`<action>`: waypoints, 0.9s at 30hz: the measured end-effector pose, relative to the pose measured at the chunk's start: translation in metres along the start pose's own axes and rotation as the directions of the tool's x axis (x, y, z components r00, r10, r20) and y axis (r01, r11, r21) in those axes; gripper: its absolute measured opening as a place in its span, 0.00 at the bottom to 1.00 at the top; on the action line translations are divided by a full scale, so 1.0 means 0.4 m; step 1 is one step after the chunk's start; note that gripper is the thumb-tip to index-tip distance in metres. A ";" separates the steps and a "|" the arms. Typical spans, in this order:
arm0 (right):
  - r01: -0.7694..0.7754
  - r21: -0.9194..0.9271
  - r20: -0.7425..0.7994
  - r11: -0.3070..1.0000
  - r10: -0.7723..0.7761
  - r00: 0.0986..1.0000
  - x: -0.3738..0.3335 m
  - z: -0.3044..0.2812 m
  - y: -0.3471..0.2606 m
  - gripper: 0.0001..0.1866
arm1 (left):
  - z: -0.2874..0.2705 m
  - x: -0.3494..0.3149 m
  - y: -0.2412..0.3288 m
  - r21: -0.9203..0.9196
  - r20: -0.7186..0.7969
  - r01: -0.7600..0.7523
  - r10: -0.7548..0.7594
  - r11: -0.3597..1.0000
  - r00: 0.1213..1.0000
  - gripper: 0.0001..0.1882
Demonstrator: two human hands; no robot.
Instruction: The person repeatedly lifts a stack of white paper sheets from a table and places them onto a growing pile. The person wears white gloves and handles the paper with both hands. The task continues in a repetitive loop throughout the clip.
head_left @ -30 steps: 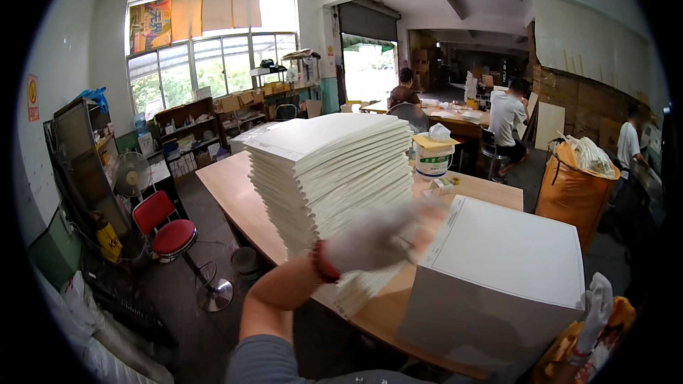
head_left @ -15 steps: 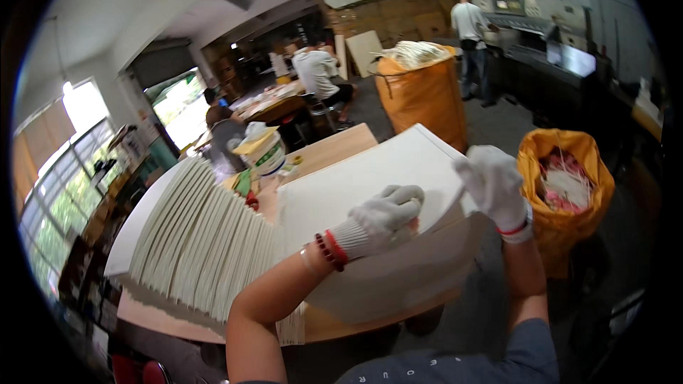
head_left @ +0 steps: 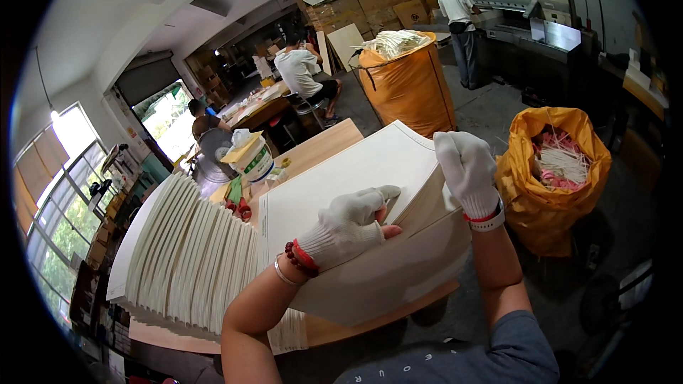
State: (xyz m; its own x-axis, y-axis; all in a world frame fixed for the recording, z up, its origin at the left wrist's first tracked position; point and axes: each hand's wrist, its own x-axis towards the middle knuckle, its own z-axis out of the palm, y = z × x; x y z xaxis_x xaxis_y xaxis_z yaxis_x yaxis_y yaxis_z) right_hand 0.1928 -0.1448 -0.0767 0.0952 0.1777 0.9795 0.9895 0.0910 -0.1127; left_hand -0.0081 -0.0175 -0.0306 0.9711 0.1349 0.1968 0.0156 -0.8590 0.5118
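A broad stack of white paper sheets (head_left: 334,178) lies on the table in front of me. My left hand (head_left: 350,222), in a white knitted glove with bare fingertips showing, rests on the stack near its front edge, index finger and thumb apart. Just beside these fingers, some sheets bend upward. At the stack's right corner my right hand (head_left: 467,174), gloved as well, is closed on the raised edge of the sheets; its fingertips are hidden. To the left stands a fanned pile of white paper bundles (head_left: 192,249), stepped along its edges.
A white bucket (head_left: 252,160), green and red items and a tape roll sit on the wooden table (head_left: 327,144) behind the stack. Orange bags (head_left: 409,85) of paper scraps stand beyond and at right (head_left: 523,171). Several people work farther back, one at a large machine (head_left: 526,21).
My left hand has slid left and nearer, its index finger now stretched out. My right hand has shifted slightly left, and the sheets by it curl up more. The whole view has tilted a little.
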 end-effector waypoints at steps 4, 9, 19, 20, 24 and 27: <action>-0.136 0.059 0.074 0.989 0.132 0.989 -0.004 -0.004 0.004 0.05 | 0.035 -0.005 -0.036 -0.106 -0.185 -0.108 0.088 0.988 0.979 0.25; 0.047 0.086 0.012 0.995 -0.049 0.999 0.015 -0.002 -0.001 0.04 | -0.003 0.005 -0.039 0.127 0.076 -0.230 0.222 0.965 0.972 0.40; 0.111 0.047 -0.061 0.993 -0.108 0.992 0.010 0.008 -0.001 0.06 | 0.012 0.002 -0.034 0.090 -0.108 -0.311 0.320 0.946 0.941 0.27; 0.103 0.065 -0.047 0.993 -0.100 0.994 0.009 0.007 0.001 0.06 | 0.012 0.004 -0.030 0.136 -0.094 -0.316 0.329 0.939 0.939 0.27; 0.002 0.101 0.051 0.995 -0.007 0.999 0.005 0.004 0.008 0.06 | 0.007 0.011 -0.028 0.157 -0.034 -0.325 0.334 0.933 0.942 0.27; -0.031 0.095 0.030 0.995 0.029 0.999 0.005 0.004 -0.007 0.06 | 0.017 0.005 -0.020 0.127 -0.098 -0.279 0.292 0.952 0.951 0.26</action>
State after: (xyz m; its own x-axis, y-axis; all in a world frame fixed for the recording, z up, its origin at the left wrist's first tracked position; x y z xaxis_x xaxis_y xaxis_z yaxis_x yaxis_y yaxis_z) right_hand 0.1900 -0.1432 -0.0744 0.1202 0.2097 0.9703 0.9711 0.1782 -0.1588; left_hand -0.0048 -0.0137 -0.0401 0.9050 -0.0739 0.4190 -0.2258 -0.9181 0.3259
